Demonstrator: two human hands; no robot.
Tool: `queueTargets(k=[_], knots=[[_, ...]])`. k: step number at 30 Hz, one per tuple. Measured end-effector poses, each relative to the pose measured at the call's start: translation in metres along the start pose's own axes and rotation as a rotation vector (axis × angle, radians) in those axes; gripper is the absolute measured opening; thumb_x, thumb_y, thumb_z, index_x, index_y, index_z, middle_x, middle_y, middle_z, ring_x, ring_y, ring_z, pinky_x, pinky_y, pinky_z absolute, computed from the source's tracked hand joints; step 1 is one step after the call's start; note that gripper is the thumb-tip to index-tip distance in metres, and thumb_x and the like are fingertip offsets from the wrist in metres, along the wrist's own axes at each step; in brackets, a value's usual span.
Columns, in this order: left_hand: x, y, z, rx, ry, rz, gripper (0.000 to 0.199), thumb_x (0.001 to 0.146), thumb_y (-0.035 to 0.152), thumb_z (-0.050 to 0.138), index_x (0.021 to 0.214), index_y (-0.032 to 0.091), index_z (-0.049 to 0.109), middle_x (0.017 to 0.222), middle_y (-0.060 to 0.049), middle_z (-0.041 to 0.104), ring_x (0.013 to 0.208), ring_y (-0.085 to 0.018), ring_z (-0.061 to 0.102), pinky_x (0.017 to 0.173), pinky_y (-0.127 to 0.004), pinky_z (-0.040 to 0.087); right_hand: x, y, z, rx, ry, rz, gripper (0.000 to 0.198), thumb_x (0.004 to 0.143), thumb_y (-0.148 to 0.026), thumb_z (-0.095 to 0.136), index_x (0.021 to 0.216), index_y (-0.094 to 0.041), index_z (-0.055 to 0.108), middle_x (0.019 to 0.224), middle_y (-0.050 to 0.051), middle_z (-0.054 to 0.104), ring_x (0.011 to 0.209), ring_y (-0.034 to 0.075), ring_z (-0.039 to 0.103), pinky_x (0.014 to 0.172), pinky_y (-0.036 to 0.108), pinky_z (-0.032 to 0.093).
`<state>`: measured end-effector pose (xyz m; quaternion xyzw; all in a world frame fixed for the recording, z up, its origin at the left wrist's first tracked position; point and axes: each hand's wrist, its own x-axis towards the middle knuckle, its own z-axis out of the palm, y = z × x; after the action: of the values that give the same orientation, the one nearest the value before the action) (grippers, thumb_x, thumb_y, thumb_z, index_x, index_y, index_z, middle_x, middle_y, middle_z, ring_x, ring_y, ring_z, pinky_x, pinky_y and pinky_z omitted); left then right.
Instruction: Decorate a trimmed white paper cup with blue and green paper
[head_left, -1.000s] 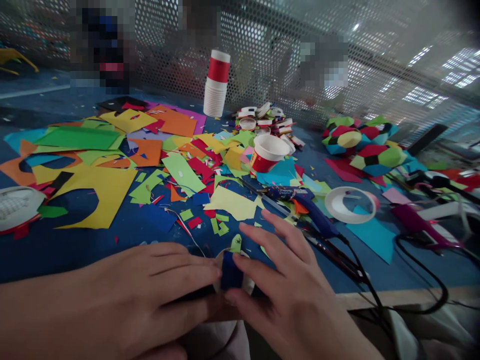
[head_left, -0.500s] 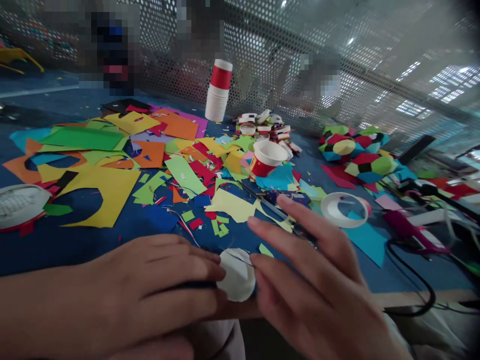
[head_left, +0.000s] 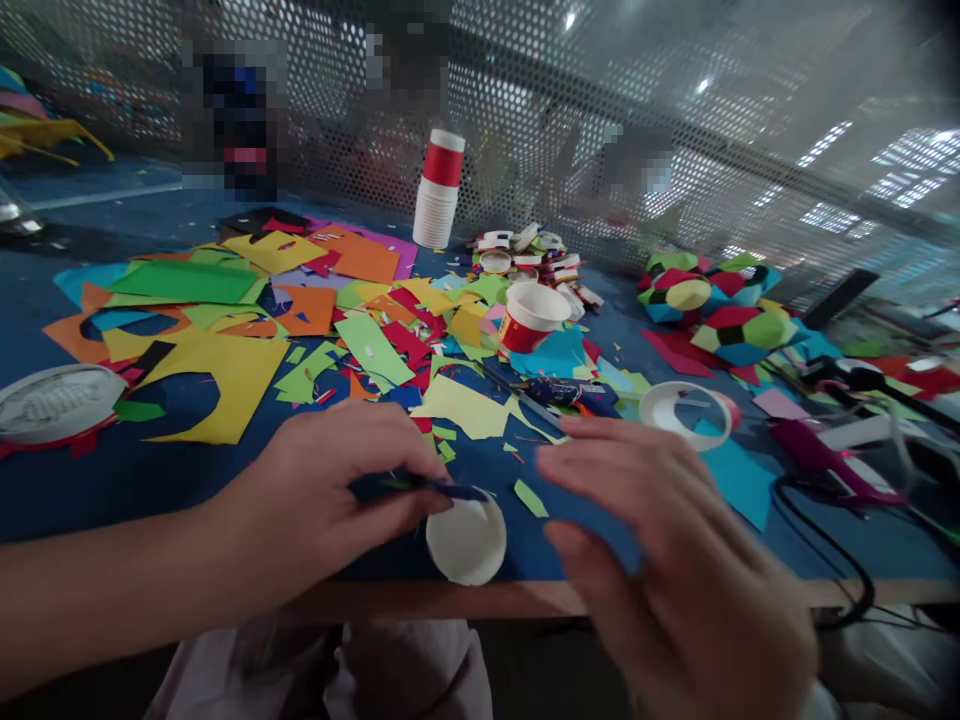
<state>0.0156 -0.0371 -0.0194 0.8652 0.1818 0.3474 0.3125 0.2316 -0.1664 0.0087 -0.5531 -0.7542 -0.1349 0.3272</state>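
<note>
Close to the table's front edge lies a shallow, round white paper cup bottom [head_left: 466,548] with a raised rim. Above its upper left side, my left hand [head_left: 360,470] pinches a thin dark blue strip [head_left: 461,491] between thumb and fingers; the strip's tip reaches over the rim. What the strip is made of I cannot tell. To the right of the cup bottom, my right hand [head_left: 660,540] hovers with thumb and fingers apart, slightly blurred, holding nothing I can see. Small green paper scraps [head_left: 531,498] lie between the two hands.
Cut coloured paper [head_left: 225,380] covers the table's middle and left. Scissors [head_left: 536,405] lie beyond the hands. A red-and-white cup [head_left: 534,318], a cup stack [head_left: 436,190] and a white cup ring [head_left: 667,420] stand farther off. A black cable [head_left: 832,550] loops at right.
My right hand has drawn away from the cup bottom to the right. My left hand has turned and lifted, showing the blue strip in its pinch.
</note>
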Motion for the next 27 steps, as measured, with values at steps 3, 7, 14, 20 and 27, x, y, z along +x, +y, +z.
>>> queueTargets(k=[3,7,14,20,27], knots=[[0.004,-0.005,-0.005,-0.076,-0.002,-0.256,0.018,0.086,0.039,0.074,0.076,0.024,0.073,0.072,0.004,0.070,0.066,-0.013,0.062,0.060,-0.019,0.047,-0.018,0.016,0.004,-0.158,-0.082,0.215,0.008,0.098,-0.030,0.066,0.098,-0.022,0.069,0.092,0.005,0.073,0.090,0.025,0.067,0.078,0.040,0.054],[0.008,-0.007,-0.012,-0.190,-0.031,-0.463,0.029,0.085,0.047,0.068,0.071,0.022,0.063,0.061,0.004,0.055,0.054,-0.012,0.048,0.047,-0.019,0.039,-0.038,0.023,0.021,-0.271,-0.227,0.322,0.022,0.100,-0.032,0.059,0.096,-0.018,0.076,0.091,0.010,0.071,0.085,0.028,0.066,0.074,0.043,0.055],[0.003,-0.012,-0.013,-0.267,-0.027,-0.525,0.037,0.084,0.052,0.069,0.069,0.021,0.055,0.064,0.005,0.048,0.056,-0.011,0.044,0.047,-0.019,0.036,-0.032,0.015,0.025,-0.196,-0.278,0.240,0.020,0.096,-0.012,0.055,0.086,-0.019,0.070,0.087,0.007,0.072,0.082,0.024,0.067,0.076,0.040,0.056],[-0.003,-0.021,-0.010,-0.266,-0.075,-0.524,0.035,0.084,0.056,0.070,0.079,0.021,0.071,0.074,0.002,0.062,0.066,-0.014,0.054,0.058,-0.022,0.041,-0.022,0.013,0.022,-0.034,-0.273,0.353,0.019,0.090,-0.009,0.052,0.080,-0.022,0.060,0.080,0.003,0.067,0.074,0.020,0.066,0.065,0.031,0.054],[-0.004,-0.021,-0.010,-0.229,-0.084,-0.417,0.021,0.084,0.044,0.070,0.082,0.024,0.077,0.081,0.001,0.071,0.075,-0.016,0.063,0.069,-0.025,0.047,-0.008,-0.018,0.028,0.530,-0.086,0.439,0.011,0.095,-0.018,0.057,0.092,-0.024,0.066,0.077,-0.002,0.066,0.067,0.013,0.064,0.058,0.021,0.051]])
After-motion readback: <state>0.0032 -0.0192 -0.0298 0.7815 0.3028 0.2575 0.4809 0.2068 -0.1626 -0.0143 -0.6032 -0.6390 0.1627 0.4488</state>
